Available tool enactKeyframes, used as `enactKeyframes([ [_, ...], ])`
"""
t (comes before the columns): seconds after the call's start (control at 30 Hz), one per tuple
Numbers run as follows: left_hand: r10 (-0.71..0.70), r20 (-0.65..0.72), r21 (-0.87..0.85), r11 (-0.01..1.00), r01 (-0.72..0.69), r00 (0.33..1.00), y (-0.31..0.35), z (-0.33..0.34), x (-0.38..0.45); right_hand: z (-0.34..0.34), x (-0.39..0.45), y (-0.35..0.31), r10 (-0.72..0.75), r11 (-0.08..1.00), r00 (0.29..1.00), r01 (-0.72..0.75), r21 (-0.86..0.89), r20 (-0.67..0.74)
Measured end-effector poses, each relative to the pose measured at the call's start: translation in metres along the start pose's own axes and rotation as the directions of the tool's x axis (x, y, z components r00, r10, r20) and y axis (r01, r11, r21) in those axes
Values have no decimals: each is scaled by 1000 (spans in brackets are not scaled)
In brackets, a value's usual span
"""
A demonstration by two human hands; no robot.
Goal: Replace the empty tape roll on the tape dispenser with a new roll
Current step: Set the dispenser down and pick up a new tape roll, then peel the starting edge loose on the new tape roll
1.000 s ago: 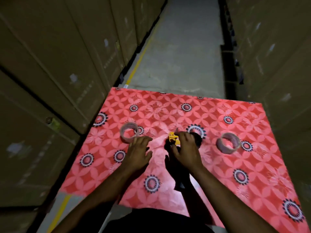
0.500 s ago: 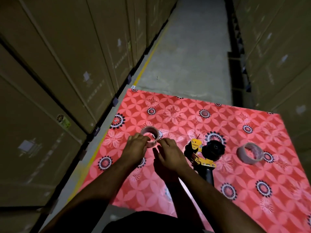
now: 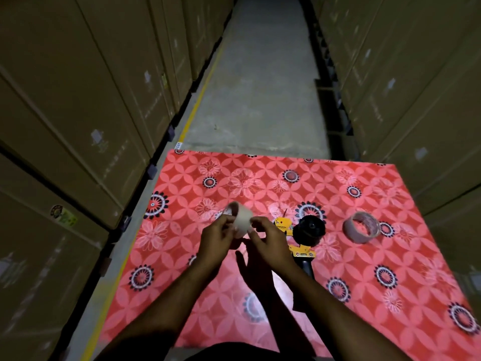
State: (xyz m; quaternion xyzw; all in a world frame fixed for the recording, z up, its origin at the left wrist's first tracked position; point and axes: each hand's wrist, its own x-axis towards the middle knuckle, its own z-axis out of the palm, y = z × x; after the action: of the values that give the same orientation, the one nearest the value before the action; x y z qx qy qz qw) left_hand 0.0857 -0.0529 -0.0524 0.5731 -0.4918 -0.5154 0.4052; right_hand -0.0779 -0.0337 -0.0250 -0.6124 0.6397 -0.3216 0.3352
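Observation:
A pale tape roll (image 3: 240,218) is lifted off the red patterned table (image 3: 338,256), tilted with its hole facing up and left. My left hand (image 3: 217,239) grips it from the left and my right hand (image 3: 268,241) pinches its right side. Just right of my right hand lies the tape dispenser (image 3: 305,233), yellow-framed with a black hub and a dark handle pointing toward me; nobody holds it. A second tape roll (image 3: 361,227) lies on the table further right.
Tall stacks of brown cardboard boxes (image 3: 78,126) wall the aisle on the left, and more boxes (image 3: 416,87) stand on the right. A concrete floor (image 3: 255,87) with a yellow line runs ahead beyond the table's far edge.
My right hand left the dispenser and joined my left hand at the left roll. Both hands have raised that roll off the table. The dispenser now lies uncovered.

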Motion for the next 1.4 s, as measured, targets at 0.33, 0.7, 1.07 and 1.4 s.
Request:
enactKeyframes([
  [0.33,-69,128,-403,908,116,989,51,66,-45,-70,-9,12,183,816,983,-156,556,7],
  [0.7,-100,108,-359,924,132,989,64,97,-56,-103,-36,25,129,742,986,-168,648,109],
  [1.07,-102,122,-398,906,143,987,64,101,-64,-104,-43,19,93,740,985,-167,652,147],
  [1.4,-113,114,-429,890,152,987,64,105,-70,-102,-46,15,70,741,989,-141,656,133],
])
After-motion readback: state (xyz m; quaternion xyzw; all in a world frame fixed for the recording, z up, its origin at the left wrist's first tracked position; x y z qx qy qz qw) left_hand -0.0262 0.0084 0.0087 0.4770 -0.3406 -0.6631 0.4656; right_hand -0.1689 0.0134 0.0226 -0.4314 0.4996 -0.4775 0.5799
